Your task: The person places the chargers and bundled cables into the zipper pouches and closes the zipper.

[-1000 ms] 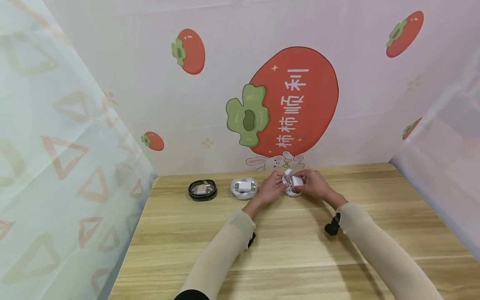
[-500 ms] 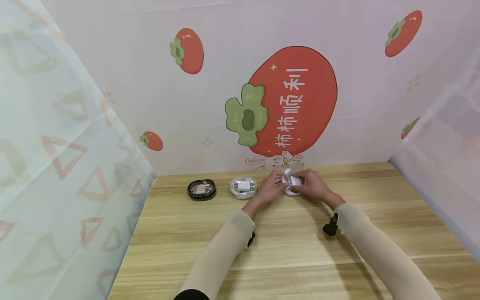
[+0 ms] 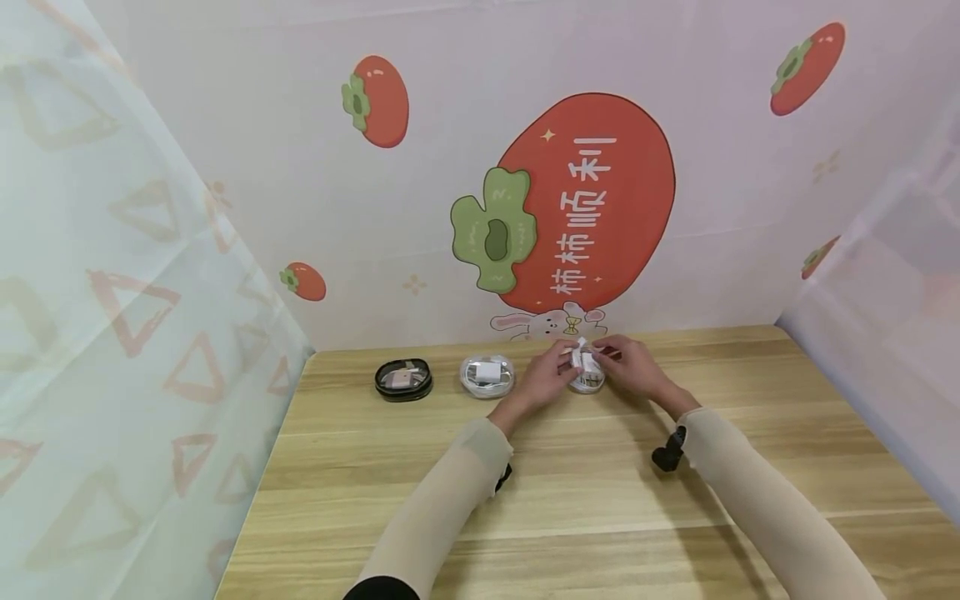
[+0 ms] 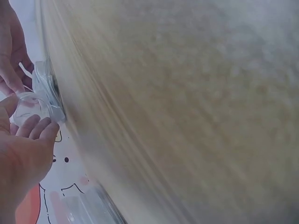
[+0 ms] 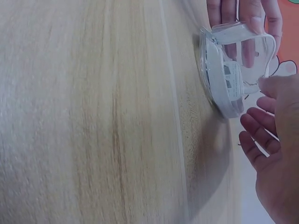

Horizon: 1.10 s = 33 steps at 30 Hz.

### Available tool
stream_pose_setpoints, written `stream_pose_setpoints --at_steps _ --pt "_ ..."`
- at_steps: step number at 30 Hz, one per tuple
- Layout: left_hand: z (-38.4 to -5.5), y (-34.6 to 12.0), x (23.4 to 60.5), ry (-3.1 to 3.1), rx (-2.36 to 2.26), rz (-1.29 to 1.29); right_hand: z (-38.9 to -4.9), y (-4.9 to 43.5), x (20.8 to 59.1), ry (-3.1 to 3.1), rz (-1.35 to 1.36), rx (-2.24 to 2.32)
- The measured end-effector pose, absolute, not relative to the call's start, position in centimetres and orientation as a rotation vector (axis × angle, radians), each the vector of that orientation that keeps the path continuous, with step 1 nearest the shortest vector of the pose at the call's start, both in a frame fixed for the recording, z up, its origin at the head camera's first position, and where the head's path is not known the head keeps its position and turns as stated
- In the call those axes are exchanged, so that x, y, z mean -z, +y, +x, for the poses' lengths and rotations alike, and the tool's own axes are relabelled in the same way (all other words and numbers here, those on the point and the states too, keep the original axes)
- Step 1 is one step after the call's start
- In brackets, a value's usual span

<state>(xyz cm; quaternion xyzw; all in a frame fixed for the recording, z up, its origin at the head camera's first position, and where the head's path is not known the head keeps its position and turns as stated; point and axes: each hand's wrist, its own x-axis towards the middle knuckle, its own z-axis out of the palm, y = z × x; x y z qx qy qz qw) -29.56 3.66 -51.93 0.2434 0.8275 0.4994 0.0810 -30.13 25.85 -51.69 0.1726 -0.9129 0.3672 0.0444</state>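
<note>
A small round clear case [image 5: 222,79] with a white zipped rim stands unzipped on the table, its see-through lid [image 5: 257,51] raised. Inside sits a white charger block [image 3: 591,363], beside a white cable. My left hand [image 3: 543,375] grips the lid from the left, thumb on one face and fingers behind it. From the other side my right hand [image 3: 633,365] pinches the lid's edge between thumb and forefinger, its other fingers [image 5: 259,128] loosely spread. In the left wrist view both hands meet at the lid [image 4: 30,107].
To the left, along the back of the wooden table [image 3: 555,492], lie a clear case with white rim [image 3: 487,377] and one with black rim [image 3: 403,381], each with a charger and cable inside. A printed cloth backdrop [image 3: 420,208] rises right behind them.
My right fingers have let go of the white charger block, which now lies in the case. They have shifted up to the lid's edge. My left hand stays at the lid.
</note>
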Motion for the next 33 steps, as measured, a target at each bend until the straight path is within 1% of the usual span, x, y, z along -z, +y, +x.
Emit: stream_pose_setpoints --at_steps 15,21,28,33 --pt "-29.4 3.9 51.5 2.659 -1.206 0.774 -30.4 26.7 51.5 -2.742 0.484 -1.146" --pt "-29.6 4.0 51.6 2.671 -1.170 0.741 -30.3 26.5 51.3 -2.751 0.488 -1.179" --pt "-30.1 4.0 50.8 2.752 -1.096 0.796 -30.2 26.5 51.3 -2.773 0.504 -1.165" --pt "-30.4 3.7 50.4 2.751 -0.984 0.756 -30.2 26.4 51.6 -2.789 0.503 -1.150"
